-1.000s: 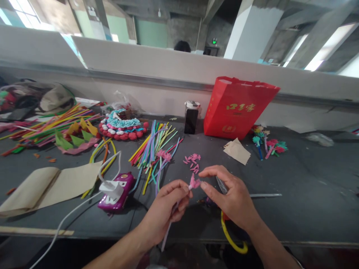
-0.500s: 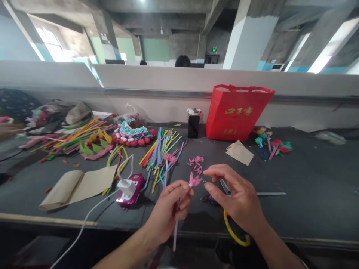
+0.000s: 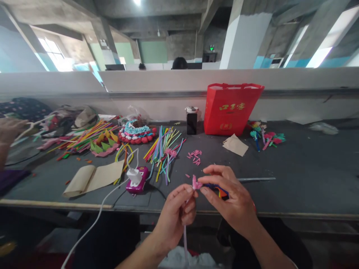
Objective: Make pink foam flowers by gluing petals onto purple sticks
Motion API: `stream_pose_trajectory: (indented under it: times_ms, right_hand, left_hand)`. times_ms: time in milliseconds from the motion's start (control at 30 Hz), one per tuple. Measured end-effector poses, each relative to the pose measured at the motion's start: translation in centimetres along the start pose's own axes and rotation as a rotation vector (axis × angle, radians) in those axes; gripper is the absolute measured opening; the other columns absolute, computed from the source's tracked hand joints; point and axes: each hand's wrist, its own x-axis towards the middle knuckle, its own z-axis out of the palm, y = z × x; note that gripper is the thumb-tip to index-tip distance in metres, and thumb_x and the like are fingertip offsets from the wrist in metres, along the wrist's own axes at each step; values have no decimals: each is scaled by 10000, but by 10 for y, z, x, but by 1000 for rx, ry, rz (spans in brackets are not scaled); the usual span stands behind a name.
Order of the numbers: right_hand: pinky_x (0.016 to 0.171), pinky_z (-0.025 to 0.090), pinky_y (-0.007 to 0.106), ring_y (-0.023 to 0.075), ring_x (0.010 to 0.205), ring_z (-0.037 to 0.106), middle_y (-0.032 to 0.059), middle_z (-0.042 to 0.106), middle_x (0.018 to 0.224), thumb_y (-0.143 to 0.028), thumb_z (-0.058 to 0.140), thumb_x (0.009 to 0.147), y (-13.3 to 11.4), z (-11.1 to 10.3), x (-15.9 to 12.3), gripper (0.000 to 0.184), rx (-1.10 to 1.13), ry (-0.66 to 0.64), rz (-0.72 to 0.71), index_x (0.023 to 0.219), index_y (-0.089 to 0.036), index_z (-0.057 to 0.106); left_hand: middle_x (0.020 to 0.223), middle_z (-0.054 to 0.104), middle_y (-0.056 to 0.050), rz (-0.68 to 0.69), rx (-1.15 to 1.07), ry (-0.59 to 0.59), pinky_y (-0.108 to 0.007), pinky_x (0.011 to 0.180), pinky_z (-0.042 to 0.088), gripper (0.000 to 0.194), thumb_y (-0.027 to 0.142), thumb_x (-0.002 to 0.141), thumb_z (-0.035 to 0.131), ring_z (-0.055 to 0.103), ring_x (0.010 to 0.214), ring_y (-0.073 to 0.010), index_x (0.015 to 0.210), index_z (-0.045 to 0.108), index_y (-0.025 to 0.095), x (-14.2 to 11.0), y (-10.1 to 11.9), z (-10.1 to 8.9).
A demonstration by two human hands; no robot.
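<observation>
My left hand (image 3: 179, 205) pinches a small pink fuzzy flower (image 3: 196, 183) just below its petals. Its pale lilac stem (image 3: 185, 239) hangs down under the fist, past the table's front edge. My right hand (image 3: 230, 198) comes in from the other side, thumb and index fingertips meeting at the petals. Behind those fingers lies a dark blue and orange tool (image 3: 221, 191), mostly covered, so its kind is unclear. One loose pink petal piece (image 3: 187, 175) rests beyond the flower, and several more pink pieces (image 3: 195, 157) lie in a pile farther back.
Colourful pipe cleaners (image 3: 162, 149) lie in a bundle left of centre. Nearer stand a purple power strip (image 3: 139, 183) with a white plug and an unrolled brown paper (image 3: 92, 179). A red bag (image 3: 232, 108), a phone (image 3: 192, 124) and finished flowers (image 3: 269, 137) are behind. A co-worker's hand (image 3: 9, 132) shows far left.
My right hand has moved left from beside the flower to its petals. The flower has dropped slightly in view, and the co-worker's hand has risen at the left. The camera view has shifted.
</observation>
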Motion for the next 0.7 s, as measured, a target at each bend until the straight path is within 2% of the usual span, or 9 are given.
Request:
stream_pose_trajectory:
  times_ms: [467,700]
  right_hand:
    - [962,421,363,184,1055,579,33,603,1095,-220,619,904,-4,-12,-13,71,24,9,-34,930,-264,669]
    - [911,425,304,171,1018,591,25,618,1072,-235,559,939,-10,-14,-20,91,55,13,24,899,-247,640]
  left_hand:
    - [488,283,97,1,-19,-27,-177,394,116,213,320,873,612,170,387,-19,765,586,139,-11,-13,8]
    - [485,287,98,0,-22,-51,-174,389,109,206,317,851,639,170,384,-17,760,591,138,-20,-16,15]
